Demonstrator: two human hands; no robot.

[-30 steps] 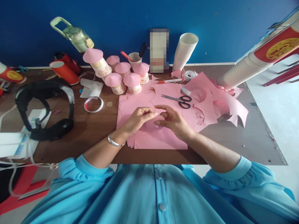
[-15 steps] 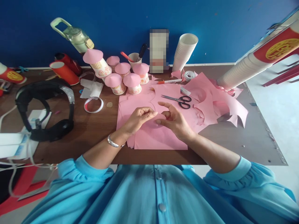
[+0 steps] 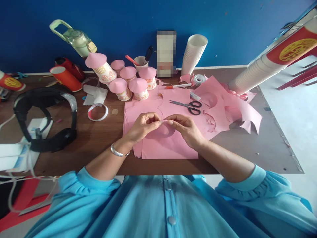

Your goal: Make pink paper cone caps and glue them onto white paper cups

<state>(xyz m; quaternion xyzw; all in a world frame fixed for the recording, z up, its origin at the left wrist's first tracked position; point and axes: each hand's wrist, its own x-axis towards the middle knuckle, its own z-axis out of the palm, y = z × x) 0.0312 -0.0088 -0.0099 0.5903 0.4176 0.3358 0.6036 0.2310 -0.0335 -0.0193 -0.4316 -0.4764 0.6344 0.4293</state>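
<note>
My left hand [image 3: 144, 127] and my right hand [image 3: 188, 129] meet tip to tip over a stack of pink paper sheets [image 3: 170, 148]. Each hand pinches with thumb and forefinger a piece of pink paper [image 3: 165, 129], whose rounded outline blends into the sheets below. Just beyond the right hand lie scissors [image 3: 192, 107] with black handles, blades apart, on the paper. Behind the left hand stand several small paper cups with pink cone tops [image 3: 138, 86].
Pink offcuts [image 3: 232, 109] lie at right beside a leaning stack of cups [image 3: 250, 77]. White cups [image 3: 194, 54] stand at the back. Left are a tape roll [image 3: 106, 112], a black headband device [image 3: 73, 127], a red cup [image 3: 65, 78] and a green bottle [image 3: 78, 41].
My right hand has closed from a spread thumb and fingers into a pinch, meeting the left fingertips. The left hand keeps its pinch. The view has shifted slightly.
</note>
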